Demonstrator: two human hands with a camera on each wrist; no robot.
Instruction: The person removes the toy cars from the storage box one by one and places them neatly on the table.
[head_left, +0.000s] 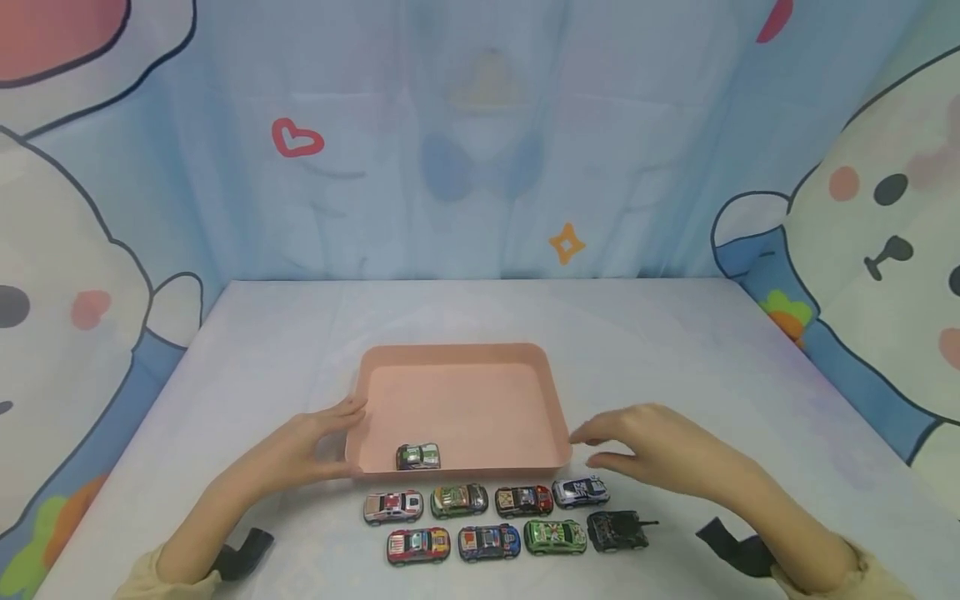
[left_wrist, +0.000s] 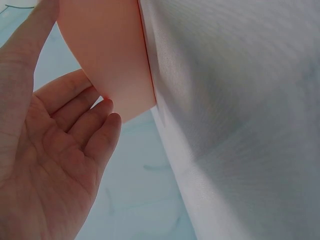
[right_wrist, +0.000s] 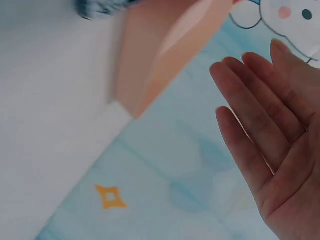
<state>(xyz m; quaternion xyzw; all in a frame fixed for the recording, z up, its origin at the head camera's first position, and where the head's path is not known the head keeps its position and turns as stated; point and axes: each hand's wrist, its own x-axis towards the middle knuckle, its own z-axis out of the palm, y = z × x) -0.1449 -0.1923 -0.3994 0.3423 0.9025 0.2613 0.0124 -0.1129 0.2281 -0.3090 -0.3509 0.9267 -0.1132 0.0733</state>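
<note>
A pink tray (head_left: pixel 461 400) sits on the white table, with one green-and-white toy car (head_left: pixel 418 457) inside near its front wall. My left hand (head_left: pixel 311 442) is at the tray's left side, its fingers along the left wall and its thumb at the front left corner. In the left wrist view the fingertips (left_wrist: pixel 107 107) touch the tray's outer wall (left_wrist: pixel 110 60). My right hand (head_left: pixel 645 446) is by the tray's right front corner, holding nothing. Its fingers are extended, and the right wrist view shows them apart from the tray wall (right_wrist: pixel 137 90).
Several toy cars stand in two rows before the tray, among them a silver-blue car (head_left: pixel 581 492), a green car (head_left: pixel 555 537) and a red car (head_left: pixel 418 546). A black toy tank (head_left: pixel 619 531) ends the front row. A patterned blue curtain (head_left: pixel 480 167) hangs behind the table.
</note>
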